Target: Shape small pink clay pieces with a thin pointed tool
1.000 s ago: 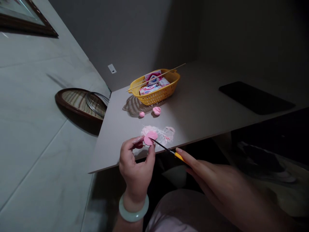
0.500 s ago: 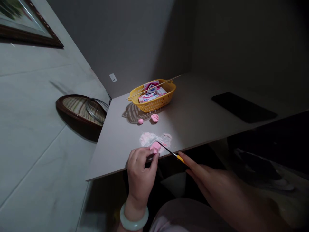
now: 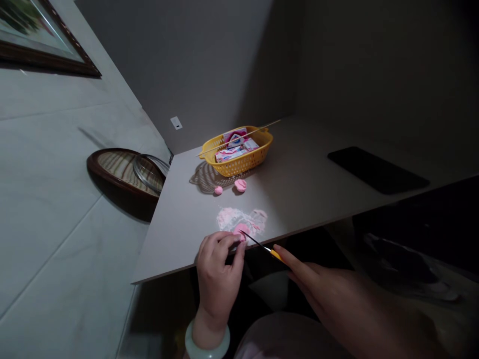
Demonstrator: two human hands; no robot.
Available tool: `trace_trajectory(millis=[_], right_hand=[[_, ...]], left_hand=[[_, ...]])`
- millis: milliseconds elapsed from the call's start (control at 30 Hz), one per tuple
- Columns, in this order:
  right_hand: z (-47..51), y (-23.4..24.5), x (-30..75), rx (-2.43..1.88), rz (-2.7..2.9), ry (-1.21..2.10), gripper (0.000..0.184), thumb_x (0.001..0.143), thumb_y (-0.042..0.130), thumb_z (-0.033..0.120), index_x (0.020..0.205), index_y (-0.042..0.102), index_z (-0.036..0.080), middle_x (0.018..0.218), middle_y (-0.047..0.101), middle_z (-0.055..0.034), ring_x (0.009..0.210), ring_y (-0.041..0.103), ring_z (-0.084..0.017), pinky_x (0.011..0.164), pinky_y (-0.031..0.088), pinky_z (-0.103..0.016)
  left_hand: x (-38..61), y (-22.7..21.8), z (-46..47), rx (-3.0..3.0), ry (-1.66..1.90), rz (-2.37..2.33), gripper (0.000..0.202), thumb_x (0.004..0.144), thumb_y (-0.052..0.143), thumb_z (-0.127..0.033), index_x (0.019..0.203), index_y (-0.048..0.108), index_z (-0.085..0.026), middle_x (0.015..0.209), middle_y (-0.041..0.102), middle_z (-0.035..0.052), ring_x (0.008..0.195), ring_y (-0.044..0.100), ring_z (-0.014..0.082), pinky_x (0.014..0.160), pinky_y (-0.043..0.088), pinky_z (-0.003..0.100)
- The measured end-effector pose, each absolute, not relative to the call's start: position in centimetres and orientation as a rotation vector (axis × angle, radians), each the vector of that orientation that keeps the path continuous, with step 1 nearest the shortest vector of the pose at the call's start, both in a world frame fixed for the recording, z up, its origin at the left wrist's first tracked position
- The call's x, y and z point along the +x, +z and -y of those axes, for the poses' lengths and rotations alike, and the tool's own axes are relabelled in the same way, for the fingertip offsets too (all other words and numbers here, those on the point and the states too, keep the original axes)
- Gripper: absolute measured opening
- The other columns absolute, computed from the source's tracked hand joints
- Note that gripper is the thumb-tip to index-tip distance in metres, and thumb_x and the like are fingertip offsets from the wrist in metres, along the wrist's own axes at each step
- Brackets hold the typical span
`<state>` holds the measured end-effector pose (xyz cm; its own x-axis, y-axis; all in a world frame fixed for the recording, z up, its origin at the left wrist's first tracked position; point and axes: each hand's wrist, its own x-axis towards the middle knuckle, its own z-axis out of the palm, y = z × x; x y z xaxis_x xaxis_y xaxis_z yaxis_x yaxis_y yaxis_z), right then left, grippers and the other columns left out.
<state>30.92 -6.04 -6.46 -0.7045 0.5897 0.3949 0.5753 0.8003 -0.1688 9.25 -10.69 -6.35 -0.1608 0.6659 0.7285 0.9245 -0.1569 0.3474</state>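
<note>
My left hand [image 3: 219, 267] pinches a flat pink clay disc [image 3: 240, 233] low over the tabletop, and the fingers hide part of it. My right hand [image 3: 333, 291] grips a thin black tool with a yellow handle [image 3: 265, 248]. Its black tip reaches the disc's edge. Under the disc lies a patch of white powder with pink scraps [image 3: 241, 220]. A pale bangle [image 3: 207, 346] circles my left wrist.
On the beige table [image 3: 299, 199] stand a yellow plastic basket [image 3: 237, 162] holding pink-and-white boxes and a wooden skewer, and several pink clay lumps [image 3: 240, 185]. A black flat pad [image 3: 377, 169] lies to the right. A round wooden tray [image 3: 119, 172] and glass lid [image 3: 148, 173] sit lower left.
My left hand has lowered the pink disc from above the table edge towards the powder patch. The tool's tip has followed it, and my view has shifted slightly.
</note>
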Motion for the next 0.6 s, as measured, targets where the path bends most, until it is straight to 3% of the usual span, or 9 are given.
trace_trajectory(millis=[167,433,500,600], right_hand=[[5.8,-7.2,31.1,-0.842,2.586,0.070,0.058,0.081,0.042,0.002,0.135,0.057,0.016,0.066,0.072,0.0009,0.042,0.064,-0.015,0.039,0.035,-0.025],[5.8,-4.0,30.2,-0.986,2.842,0.074,0.080,0.073,0.049,-0.004,0.149,0.042,0.019,0.073,0.073,0.0003,0.051,0.066,-0.018,0.043,0.028,-0.029],[5.6,-2.5,28.7,-1.001,2.848,0.085,0.075,0.076,0.049,-0.003,0.148,0.044,0.018,0.078,0.074,-0.0004,0.057,0.068,-0.018,0.045,0.028,-0.030],[5.1,-1.0,26.8,-1.010,2.778,0.174,0.052,0.089,0.045,0.004,0.140,0.049,0.013,0.083,0.075,-0.0037,0.064,0.070,-0.019,0.045,0.030,-0.031]], left_hand=[[9.2,-6.7,10.7,-1.794,-1.241,1.820,0.010,0.088,0.068,-0.015,0.098,0.067,-0.020,0.095,0.068,0.0048,0.091,0.064,0.0187,0.084,0.053,0.034],[9.0,-6.6,10.3,-1.854,-1.270,1.776,0.005,0.090,0.066,-0.016,0.094,0.066,-0.019,0.094,0.068,0.0035,0.089,0.064,0.0164,0.084,0.053,0.031],[8.7,-6.6,10.2,-1.864,-1.289,1.736,0.006,0.091,0.066,-0.016,0.096,0.067,-0.019,0.094,0.068,0.0031,0.090,0.065,0.0162,0.088,0.052,0.031],[8.4,-6.7,9.9,-1.879,-1.280,1.729,0.007,0.092,0.065,-0.018,0.099,0.067,-0.019,0.096,0.069,0.0035,0.091,0.065,0.0166,0.089,0.052,0.031]])
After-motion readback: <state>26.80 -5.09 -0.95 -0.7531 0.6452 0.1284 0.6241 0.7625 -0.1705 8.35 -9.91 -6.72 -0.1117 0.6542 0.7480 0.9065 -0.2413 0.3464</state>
